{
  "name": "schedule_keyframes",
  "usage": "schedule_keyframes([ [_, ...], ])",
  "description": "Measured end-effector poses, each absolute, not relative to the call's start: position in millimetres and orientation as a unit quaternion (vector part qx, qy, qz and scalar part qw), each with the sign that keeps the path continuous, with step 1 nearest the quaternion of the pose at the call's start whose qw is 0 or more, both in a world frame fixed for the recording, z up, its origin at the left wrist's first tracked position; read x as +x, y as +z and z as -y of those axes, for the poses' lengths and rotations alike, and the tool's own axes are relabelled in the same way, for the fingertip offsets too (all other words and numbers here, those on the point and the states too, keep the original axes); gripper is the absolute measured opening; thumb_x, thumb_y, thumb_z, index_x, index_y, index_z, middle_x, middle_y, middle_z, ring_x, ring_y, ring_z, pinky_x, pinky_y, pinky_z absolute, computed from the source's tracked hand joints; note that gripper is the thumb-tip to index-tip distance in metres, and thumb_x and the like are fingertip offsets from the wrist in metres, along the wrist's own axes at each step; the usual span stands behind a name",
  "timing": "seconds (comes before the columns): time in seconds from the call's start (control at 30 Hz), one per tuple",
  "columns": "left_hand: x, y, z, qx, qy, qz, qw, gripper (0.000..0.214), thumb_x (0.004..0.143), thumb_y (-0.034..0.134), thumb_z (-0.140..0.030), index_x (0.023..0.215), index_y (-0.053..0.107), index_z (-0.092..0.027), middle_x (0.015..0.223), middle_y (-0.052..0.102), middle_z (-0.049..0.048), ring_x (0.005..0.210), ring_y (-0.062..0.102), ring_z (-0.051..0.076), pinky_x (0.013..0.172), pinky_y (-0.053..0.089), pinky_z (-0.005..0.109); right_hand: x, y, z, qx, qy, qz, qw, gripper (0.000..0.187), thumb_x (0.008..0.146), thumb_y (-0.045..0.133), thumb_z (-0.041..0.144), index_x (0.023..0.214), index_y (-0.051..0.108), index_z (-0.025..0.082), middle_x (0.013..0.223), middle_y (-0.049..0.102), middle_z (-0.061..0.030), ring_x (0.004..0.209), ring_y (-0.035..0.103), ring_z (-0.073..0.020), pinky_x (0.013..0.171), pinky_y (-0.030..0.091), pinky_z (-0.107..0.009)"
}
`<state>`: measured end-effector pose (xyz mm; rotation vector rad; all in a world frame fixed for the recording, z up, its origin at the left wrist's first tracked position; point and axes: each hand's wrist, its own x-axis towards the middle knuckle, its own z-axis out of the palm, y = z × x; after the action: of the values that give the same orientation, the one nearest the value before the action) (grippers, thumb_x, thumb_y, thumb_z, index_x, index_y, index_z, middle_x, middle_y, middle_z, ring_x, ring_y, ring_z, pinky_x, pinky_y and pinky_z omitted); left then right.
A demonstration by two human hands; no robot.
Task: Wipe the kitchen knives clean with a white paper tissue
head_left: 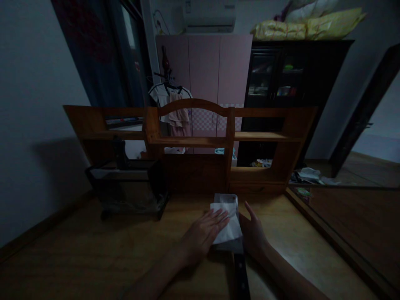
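A cleaver [226,243] with a broad metal blade and a black riveted handle [241,275] is in front of me, handle towards me. A white tissue [233,227] is spread over the middle of its blade. My left hand [208,229] lies on the tissue with its fingers stretched flat across it. Beside the blade's right edge is my right hand [254,233], thumb raised and apart. Its other fingers are partly hidden by the blade.
A wooden shelf unit [190,141] stands across the far side of the wooden surface [131,254]. On the left is a black-framed box [128,189] with a dark upright object [119,152] on top. A raised wooden edge [328,233] runs along the right. The room is dim.
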<state>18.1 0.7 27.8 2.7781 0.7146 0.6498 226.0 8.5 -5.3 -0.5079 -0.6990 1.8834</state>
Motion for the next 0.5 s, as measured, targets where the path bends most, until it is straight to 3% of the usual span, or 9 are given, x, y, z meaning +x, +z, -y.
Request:
schedule_keyframes([
  [0.23,30,41,21,0.965,0.160,-0.185,0.096,0.047,0.098,0.020,-0.027,0.145,0.024,-0.026,0.152,0.020,-0.0007,0.140,0.017,0.017,0.115,0.018,0.041,235,-11,-13,-0.258,0.837,0.208,0.436,0.067,0.082,0.040,0.066,0.087,0.067,0.005,0.068,0.070,-0.0130,0.062,0.067,-0.0240,0.077,0.052,-0.042],
  [0.37,31,48,26,0.969,0.158,-0.158,0.101,0.046,0.098,0.021,-0.026,0.143,0.030,-0.024,0.151,0.025,0.0000,0.140,0.019,0.017,0.116,0.018,0.040,233,-7,-13,-0.233,0.831,0.191,0.467,0.063,0.081,0.044,0.067,0.086,0.066,0.007,0.069,0.070,-0.0122,0.058,0.066,-0.0215,0.065,0.052,-0.035],
  [0.5,26,47,26,0.969,0.175,-0.128,0.120,0.045,0.097,0.020,-0.022,0.134,0.046,-0.023,0.141,0.044,0.0001,0.135,0.031,0.015,0.115,0.021,0.038,229,0,-8,-0.211,0.826,0.201,0.482,0.059,0.083,0.045,0.064,0.097,0.064,0.010,0.079,0.072,-0.0112,0.067,0.068,-0.0222,0.070,0.051,-0.035],
])
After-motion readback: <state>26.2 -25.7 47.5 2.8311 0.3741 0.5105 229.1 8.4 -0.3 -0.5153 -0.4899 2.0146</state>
